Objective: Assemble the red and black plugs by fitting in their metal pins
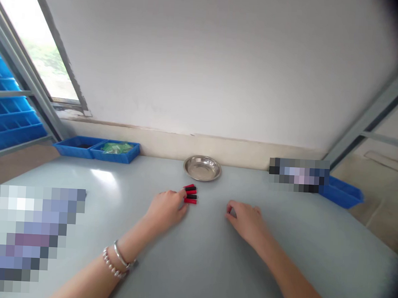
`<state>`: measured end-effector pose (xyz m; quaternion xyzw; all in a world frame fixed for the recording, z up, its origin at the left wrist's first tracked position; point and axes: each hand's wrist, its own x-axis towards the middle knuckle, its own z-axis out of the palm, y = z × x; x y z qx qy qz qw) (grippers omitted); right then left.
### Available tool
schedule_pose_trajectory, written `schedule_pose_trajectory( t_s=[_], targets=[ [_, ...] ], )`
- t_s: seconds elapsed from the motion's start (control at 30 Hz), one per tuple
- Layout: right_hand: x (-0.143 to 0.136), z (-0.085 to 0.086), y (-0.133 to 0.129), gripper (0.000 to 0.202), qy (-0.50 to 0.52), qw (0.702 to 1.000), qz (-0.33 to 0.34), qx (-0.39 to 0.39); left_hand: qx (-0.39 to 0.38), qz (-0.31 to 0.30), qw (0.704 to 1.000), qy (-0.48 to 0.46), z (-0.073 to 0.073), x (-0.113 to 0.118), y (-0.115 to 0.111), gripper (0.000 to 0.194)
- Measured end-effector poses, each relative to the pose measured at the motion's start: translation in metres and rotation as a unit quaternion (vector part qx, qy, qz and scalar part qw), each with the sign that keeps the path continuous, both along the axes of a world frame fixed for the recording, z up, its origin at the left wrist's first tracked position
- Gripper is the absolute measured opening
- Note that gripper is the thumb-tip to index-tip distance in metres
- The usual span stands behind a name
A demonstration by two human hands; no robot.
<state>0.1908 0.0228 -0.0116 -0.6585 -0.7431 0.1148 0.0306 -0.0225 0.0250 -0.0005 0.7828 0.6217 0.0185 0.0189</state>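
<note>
Several slim red and black pieces (191, 196) lie side by side on the grey table, their exact kind too small to tell. Some seem to have small metal ends. My left hand (169, 208) is closed at their left ends, with finger and thumb on the row and partly covering it. Apart from them, to the right, my right hand (247, 220) rests low over the table, its fingers curled and thumb and forefinger nearly meeting. Anything in that pinch is hidden. A shallow round metal dish (202, 178) stands just beyond the pieces.
Two blue bins stand at the back left: one (74, 151) holds something dark, the other (132, 155) green plastic bags. Another blue bin (345, 194) is at the right edge, beside a blurred-out object (299, 175). A larger blurred-out item (30, 238) lies at left. A wall (210, 69) rises behind.
</note>
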Motion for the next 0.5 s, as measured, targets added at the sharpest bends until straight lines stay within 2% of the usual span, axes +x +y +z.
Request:
schedule_pose_trajectory(
  t_s=[0.23,0.5],
  targets=[
    [0.0006,-0.0016,0.0006,0.009,-0.008,1.000,0.002,0.009,0.000,-0.001,1.000,-0.002,0.0027,0.0006,-0.0016,0.024],
    [0.0016,-0.0006,0.0012,0.009,-0.020,1.000,0.003,0.011,-0.017,-0.018,1.000,0.002,-0.0028,-0.0055,0.0034,0.018]
  ],
)
